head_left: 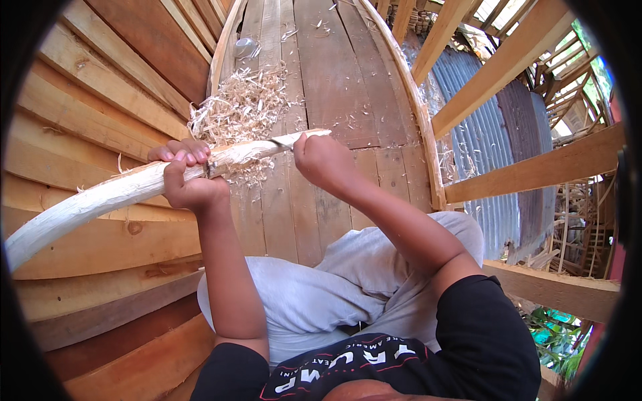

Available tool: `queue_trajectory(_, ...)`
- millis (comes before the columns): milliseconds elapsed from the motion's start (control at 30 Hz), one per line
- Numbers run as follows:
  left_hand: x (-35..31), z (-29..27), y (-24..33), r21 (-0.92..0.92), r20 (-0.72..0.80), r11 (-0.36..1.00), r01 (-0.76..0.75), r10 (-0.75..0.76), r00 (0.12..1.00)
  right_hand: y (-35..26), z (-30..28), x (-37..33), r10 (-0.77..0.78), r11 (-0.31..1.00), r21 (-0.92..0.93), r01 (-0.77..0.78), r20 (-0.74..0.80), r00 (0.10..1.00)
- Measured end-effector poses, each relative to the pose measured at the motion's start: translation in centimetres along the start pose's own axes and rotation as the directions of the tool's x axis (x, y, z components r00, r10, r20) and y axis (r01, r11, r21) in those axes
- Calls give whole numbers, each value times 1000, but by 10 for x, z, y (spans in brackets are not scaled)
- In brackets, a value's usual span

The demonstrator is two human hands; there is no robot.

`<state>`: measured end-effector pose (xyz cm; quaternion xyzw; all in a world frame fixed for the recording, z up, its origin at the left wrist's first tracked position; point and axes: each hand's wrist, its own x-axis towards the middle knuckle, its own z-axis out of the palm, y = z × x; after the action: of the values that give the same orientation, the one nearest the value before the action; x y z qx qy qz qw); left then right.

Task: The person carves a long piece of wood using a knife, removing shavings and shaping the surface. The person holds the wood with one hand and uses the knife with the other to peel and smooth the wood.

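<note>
A long, curved, pale pole of peeled wood (107,190) runs from the left edge to the middle of the view. My left hand (190,177) is wrapped round it, thumb on the near side and fingers over the far side. Beside that hand, a small dark mark shows on the wood. Close to the pole's right end, my right hand (321,164) is closed in a fist on a knife, whose thin dark blade (281,144) lies against the wood. The fist hides the knife's handle. Rough, freshly cut fibres show between my hands.
Wood shavings (244,103) are heaped on the plank floor (334,73) beyond the pole. A clear rounded container (245,47) stands behind them. Stacked boards (93,240) line the left. Wooden beams (535,164) and corrugated metal sheets (478,127) are on the right. My crossed legs (307,287) are below.
</note>
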<state>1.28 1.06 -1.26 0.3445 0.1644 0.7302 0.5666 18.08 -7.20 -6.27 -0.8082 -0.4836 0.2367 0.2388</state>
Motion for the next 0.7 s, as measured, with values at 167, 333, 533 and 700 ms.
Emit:
queue_trajectory(167,-10,22,-4,39,35,999,-29,28,999,44,16,26,26,1000,17,-24,-134,991)
queue_trajectory(333,3,-4,-1,-19,-47,1000,6,-7,999,14,10,3,-27,1000,-13,26,-86,996)
queue_trajectory(533,-11,17,-4,52,3,998,-20,20,1000,52,28,27,52,998,-20,-56,-152,987)
queue_trajectory(700,-5,9,1,50,-52,998,-31,33,998,-7,-5,-11,-51,998,-38,49,-38,998)
